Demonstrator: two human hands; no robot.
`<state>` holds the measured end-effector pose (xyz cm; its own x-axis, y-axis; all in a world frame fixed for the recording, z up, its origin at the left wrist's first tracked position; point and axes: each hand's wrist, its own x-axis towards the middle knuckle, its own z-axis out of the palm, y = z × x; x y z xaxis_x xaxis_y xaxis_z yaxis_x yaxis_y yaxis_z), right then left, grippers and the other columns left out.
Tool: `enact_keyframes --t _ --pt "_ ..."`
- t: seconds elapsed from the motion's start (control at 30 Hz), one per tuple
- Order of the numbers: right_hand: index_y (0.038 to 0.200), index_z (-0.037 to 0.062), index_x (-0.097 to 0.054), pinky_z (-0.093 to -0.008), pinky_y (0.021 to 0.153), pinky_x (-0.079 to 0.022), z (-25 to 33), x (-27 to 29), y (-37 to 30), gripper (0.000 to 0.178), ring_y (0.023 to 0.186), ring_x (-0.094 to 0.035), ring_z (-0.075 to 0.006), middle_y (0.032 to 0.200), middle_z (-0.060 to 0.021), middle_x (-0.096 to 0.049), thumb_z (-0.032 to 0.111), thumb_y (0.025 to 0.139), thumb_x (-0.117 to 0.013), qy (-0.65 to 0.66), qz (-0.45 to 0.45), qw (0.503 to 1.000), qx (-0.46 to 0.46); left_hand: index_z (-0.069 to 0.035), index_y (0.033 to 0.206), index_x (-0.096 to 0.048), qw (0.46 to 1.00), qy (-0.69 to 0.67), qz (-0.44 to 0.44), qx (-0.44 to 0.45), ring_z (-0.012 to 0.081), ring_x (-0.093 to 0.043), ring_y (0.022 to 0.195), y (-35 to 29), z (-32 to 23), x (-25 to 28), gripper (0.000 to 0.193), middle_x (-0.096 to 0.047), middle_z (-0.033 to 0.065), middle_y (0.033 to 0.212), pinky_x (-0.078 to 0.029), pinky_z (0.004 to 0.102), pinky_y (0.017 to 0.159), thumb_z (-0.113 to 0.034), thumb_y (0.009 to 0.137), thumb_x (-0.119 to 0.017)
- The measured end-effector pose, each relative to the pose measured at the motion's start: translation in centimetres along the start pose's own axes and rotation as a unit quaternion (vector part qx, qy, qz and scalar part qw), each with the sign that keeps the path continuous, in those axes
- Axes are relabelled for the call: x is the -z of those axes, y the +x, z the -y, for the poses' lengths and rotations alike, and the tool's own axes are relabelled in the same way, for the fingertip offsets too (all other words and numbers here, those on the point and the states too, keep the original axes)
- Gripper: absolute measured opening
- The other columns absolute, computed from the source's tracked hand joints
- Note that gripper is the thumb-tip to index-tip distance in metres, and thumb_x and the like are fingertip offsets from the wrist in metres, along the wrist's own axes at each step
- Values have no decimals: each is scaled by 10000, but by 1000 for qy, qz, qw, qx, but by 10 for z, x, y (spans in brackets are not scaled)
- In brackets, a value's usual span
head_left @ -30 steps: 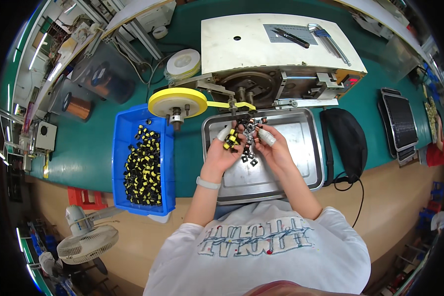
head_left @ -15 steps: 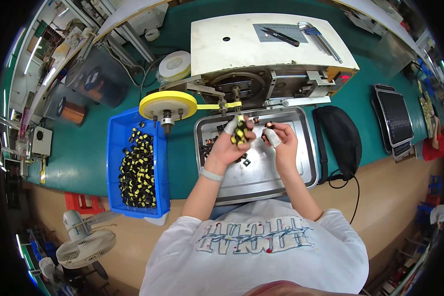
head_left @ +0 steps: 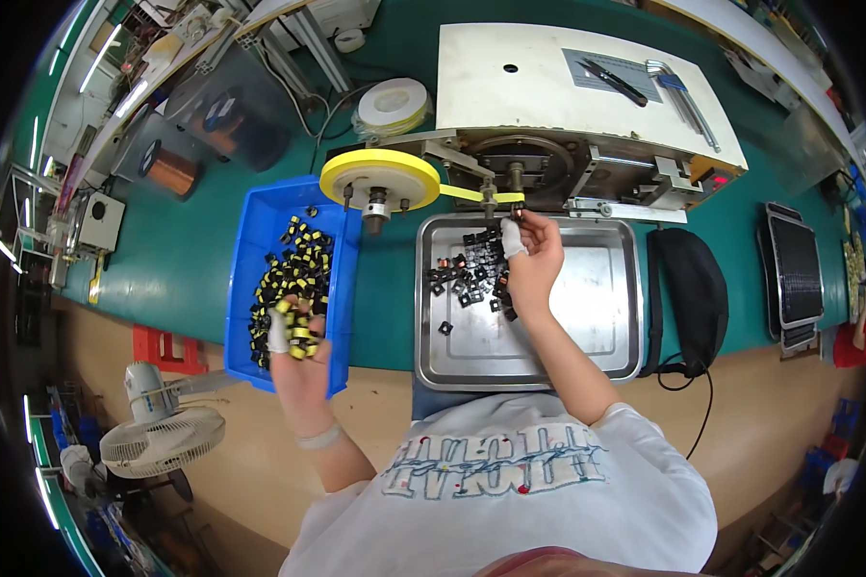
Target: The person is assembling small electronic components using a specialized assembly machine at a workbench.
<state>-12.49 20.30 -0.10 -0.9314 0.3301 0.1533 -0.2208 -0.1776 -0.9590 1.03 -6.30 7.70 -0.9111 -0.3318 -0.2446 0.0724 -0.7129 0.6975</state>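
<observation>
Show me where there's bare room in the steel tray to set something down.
The steel tray is bare across its right half and front strip, right of the right hand. Its upper-left corner is crowded with small black parts.

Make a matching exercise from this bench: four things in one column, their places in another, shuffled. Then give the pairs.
Things:
1. left hand
2. right hand
3. yellow reel
4. fan

Places:
A. below the bench, at the person's left
B. on the machine, above the bin's corner
C. over the blue bin
D. over the steel tray

Pairs: 1-C, 2-D, 3-B, 4-A
</observation>
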Motion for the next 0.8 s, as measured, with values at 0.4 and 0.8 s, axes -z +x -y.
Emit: enact_keyframes --t 0.4,0.8 --pt "1132 10 -512 -208 638 -459 15 20 -15 267 762 -560 -91 935 -55 -604 41 875 -581 35 61 990 -119 6 1355 -382 865 367 -190 -285 237 -349 1313 24 -27 22 516 -398 152 1391 -204 344 1093 -356 990 -335" --pt "1116 -64 -567 -256 762 -480 22 93 -24 257 867 -566 -159 961 -102 -587 98 923 -514 214 111 914 -327 -21 1255 -445 974 118 118 152 212 -558 1072 45 114 -82 455 -569 138 1196 -432 325 897 -363 956 -418"
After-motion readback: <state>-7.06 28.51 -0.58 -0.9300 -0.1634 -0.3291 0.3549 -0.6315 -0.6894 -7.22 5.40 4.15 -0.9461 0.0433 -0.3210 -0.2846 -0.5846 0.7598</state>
